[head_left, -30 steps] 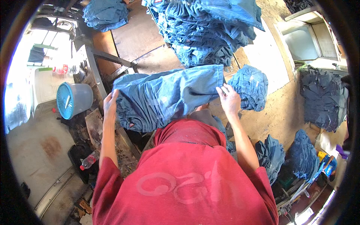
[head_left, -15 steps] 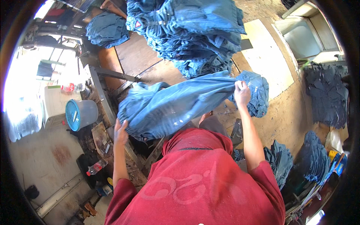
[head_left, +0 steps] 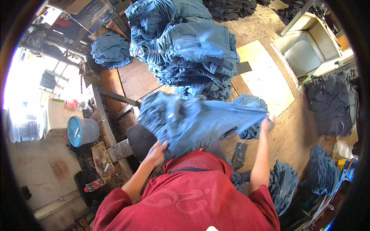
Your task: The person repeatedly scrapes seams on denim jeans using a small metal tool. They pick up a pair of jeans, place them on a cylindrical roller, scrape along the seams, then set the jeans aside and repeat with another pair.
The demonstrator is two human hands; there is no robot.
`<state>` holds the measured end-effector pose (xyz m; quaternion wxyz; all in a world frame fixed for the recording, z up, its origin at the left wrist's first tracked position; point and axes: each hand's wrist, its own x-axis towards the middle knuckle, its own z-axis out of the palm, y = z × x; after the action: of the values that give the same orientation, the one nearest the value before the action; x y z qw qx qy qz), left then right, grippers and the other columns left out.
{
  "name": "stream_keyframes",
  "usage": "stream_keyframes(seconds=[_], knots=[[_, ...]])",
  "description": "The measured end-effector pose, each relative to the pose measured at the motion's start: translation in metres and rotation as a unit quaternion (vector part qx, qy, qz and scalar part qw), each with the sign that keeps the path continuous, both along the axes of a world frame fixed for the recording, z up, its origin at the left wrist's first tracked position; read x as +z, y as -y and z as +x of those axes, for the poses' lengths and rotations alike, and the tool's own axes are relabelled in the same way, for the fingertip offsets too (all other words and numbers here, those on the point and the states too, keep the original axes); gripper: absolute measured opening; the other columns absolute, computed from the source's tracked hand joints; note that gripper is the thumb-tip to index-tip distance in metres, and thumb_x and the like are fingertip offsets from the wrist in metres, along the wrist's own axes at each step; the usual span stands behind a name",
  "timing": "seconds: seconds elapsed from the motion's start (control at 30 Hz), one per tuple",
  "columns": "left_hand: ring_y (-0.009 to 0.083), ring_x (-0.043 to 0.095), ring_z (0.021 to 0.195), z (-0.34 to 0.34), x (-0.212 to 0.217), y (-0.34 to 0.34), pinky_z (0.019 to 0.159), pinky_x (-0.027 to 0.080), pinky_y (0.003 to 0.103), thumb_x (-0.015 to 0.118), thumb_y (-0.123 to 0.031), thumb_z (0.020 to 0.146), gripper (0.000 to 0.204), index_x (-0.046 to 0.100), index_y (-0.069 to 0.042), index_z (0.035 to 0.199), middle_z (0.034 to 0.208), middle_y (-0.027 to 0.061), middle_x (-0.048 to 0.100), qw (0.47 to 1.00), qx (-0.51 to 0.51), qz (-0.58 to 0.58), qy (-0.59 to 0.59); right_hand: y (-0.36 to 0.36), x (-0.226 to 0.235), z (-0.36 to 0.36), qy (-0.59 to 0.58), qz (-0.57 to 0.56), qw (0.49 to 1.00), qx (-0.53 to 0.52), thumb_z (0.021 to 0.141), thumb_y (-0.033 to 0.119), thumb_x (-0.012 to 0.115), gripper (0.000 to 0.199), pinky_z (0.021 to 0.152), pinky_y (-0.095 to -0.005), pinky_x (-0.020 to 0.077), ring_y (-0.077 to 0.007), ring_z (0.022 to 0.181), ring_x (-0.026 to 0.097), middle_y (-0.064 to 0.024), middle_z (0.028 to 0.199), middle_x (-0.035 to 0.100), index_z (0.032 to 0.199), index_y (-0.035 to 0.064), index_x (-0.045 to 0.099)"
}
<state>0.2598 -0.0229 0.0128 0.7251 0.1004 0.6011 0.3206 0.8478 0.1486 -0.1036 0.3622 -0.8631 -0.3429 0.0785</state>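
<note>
A pair of blue denim jeans (head_left: 208, 121) stretches across the space in front of my body, partly smeared by motion. My left hand (head_left: 156, 153) is closed on its bunched lower left edge. At the far right end, my right hand (head_left: 266, 124) pinches the narrow end, so that part is drawn taut. Just beyond the jeans rises a tall stack of folded blue jeans (head_left: 192, 50). Behind my right hand a smaller blue denim pile (head_left: 250, 102) lies on the floor, partly covered by the held jeans.
More denim heaps (head_left: 283, 184) lie at the lower right, and dark cloth piles (head_left: 329, 104) at the right. A blue-lidded bucket (head_left: 86, 129) and a large water bottle (head_left: 25, 123) stand left, beyond a wooden frame (head_left: 110, 119). An open box-like cabinet (head_left: 304, 54) stands at the far right.
The jeans have swung to the right and nearer my body, their left part bunching up. My left hand has moved right and down; my right hand has shifted slightly right and lower. The view has tilted up.
</note>
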Motion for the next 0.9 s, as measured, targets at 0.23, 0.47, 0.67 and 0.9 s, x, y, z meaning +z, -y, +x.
stream_keyframes(seconds=[0.23, 0.47, 0.67, 0.9], knots=[[0.0183, 0.053, 0.137, 0.195, 0.051, -0.226, 0.122, 0.035, 0.034, 0.077, -0.023, 0.101, 0.074, 0.038, -0.004, 0.162, 0.145, 0.0057, 0.063, 0.890, -0.254, 0.366, 0.095, 0.026, 0.184, 0.247, -0.261, 0.190, 0.935, -0.144, 0.102, 0.029, 0.076, 0.026, 0.080, -0.0398, 0.0586, -0.0225, 0.086, 0.072, -0.0086, 0.095, 0.074, 0.110, 0.0046, 0.072], [0.0258, 0.069, 0.120, 0.263, 0.235, -0.391, 0.114, 0.050, 0.042, 0.073, -0.028, 0.102, 0.048, 0.061, -0.003, 0.142, 0.135, 0.0103, 0.071, 0.846, -0.239, 0.391, 0.272, 0.012, 0.430, 0.338, -0.355, 0.381, 0.854, -0.015, 0.104, 0.045, 0.070, 0.053, 0.112, -0.0488, 0.0499, -0.0304, 0.124, 0.067, -0.0155, 0.134, 0.070, 0.134, 0.0009, 0.065], [0.0160, 0.074, 0.098, 0.157, 0.388, -0.472, 0.094, 0.058, 0.034, 0.080, -0.025, 0.096, 0.030, 0.076, -0.002, 0.114, 0.104, 0.0076, 0.079, 0.799, -0.175, 0.570, 0.074, -0.116, 0.515, 0.279, -0.337, 0.386, 0.843, 0.166, 0.105, 0.029, 0.072, 0.048, 0.093, -0.0325, 0.0566, -0.0193, 0.108, 0.071, -0.0091, 0.138, 0.071, 0.145, 0.0036, 0.062], [0.0224, 0.068, 0.123, -0.019, 0.346, -0.447, 0.102, 0.056, 0.042, 0.081, -0.041, 0.095, 0.068, 0.060, -0.001, 0.147, 0.140, 0.0148, 0.069, 0.739, -0.069, 0.536, -0.401, -0.223, 0.365, 0.182, -0.122, 0.158, 0.969, 0.145, 0.084, 0.071, 0.082, 0.065, 0.048, -0.0247, 0.0284, -0.0063, 0.050, 0.031, 0.0078, 0.067, 0.039, 0.091, 0.0090, 0.065]])
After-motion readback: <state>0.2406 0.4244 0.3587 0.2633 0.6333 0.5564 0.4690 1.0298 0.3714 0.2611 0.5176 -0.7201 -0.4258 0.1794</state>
